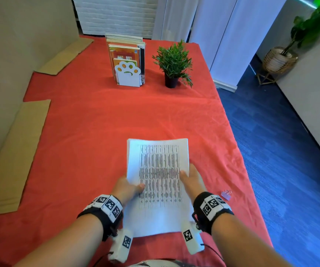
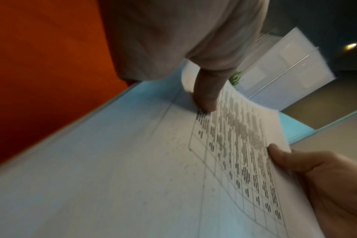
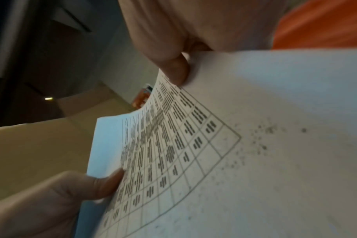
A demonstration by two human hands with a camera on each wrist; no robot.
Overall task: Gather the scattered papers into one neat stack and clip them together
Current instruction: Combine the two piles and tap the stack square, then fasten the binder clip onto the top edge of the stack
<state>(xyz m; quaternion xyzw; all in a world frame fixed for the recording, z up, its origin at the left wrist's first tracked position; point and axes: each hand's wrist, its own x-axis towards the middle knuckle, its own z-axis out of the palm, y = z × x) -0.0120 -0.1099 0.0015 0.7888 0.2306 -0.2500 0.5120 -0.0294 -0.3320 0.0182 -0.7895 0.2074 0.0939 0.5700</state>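
Note:
A stack of white papers (image 1: pixel 159 170) with a printed table on top is held above the red tablecloth (image 1: pixel 97 122), near the table's front edge. My left hand (image 1: pixel 128 186) grips its left edge, thumb on top and fingers hidden beneath. My right hand (image 1: pixel 190 179) grips the right edge the same way. The left wrist view shows the papers (image 2: pixel 132 169) with my left thumb (image 2: pixel 206 93) pressing on the print and the right hand (image 2: pixel 316 177) opposite. The right wrist view shows the papers (image 3: pixel 255 145) pinched under my right thumb (image 3: pixel 173 67). A small pink binder clip (image 1: pixel 226 195) lies on the cloth right of my right wrist.
A paw-shaped bookend with several books (image 1: pixel 127 60) and a small potted plant (image 1: pixel 173 64) stand at the table's far side. Cardboard sheets (image 1: pixel 14 157) lie along the left edge. The table's right edge drops to a blue floor (image 1: pixel 280 151).

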